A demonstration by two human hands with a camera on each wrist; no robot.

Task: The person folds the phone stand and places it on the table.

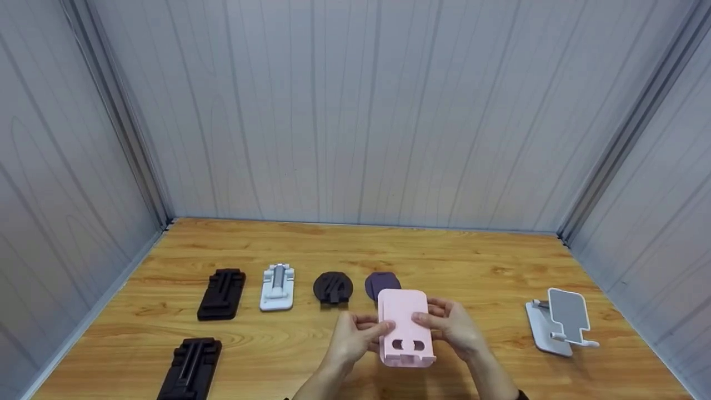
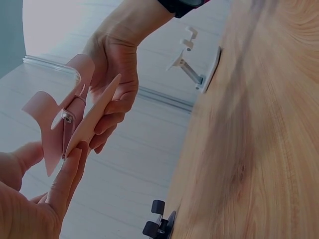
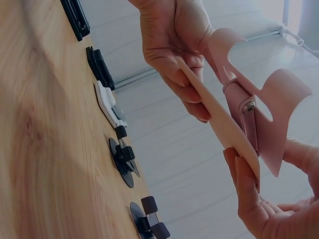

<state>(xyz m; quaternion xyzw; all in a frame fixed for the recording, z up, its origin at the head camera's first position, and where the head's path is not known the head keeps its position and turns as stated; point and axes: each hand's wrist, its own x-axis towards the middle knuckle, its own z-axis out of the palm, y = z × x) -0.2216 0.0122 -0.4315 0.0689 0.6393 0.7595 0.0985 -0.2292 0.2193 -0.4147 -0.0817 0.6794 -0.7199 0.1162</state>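
Note:
Both hands hold a pink phone stand (image 1: 404,315) above the table, its two-hole plate facing up in the head view. My left hand (image 1: 354,338) grips the left side, thumb on the plate and fingers at the base behind. At the right side my right hand (image 1: 456,329) pinches it the same way. From the left wrist view, the stand's flat base (image 2: 94,115) and the hooked front plate sit at a narrow angle, joined by a short arm with a metal screw (image 2: 68,117). Just beyond the stand lies a dark purple round stand (image 1: 381,281), partly covered by it.
A row of folded stands lies to the left: a black one (image 1: 222,294), a white one (image 1: 277,289) and a round black one (image 1: 333,288). Another black stand (image 1: 190,368) is nearer the front left. An unfolded white stand (image 1: 566,319) stands at right. Panel walls (image 1: 355,111) enclose the table.

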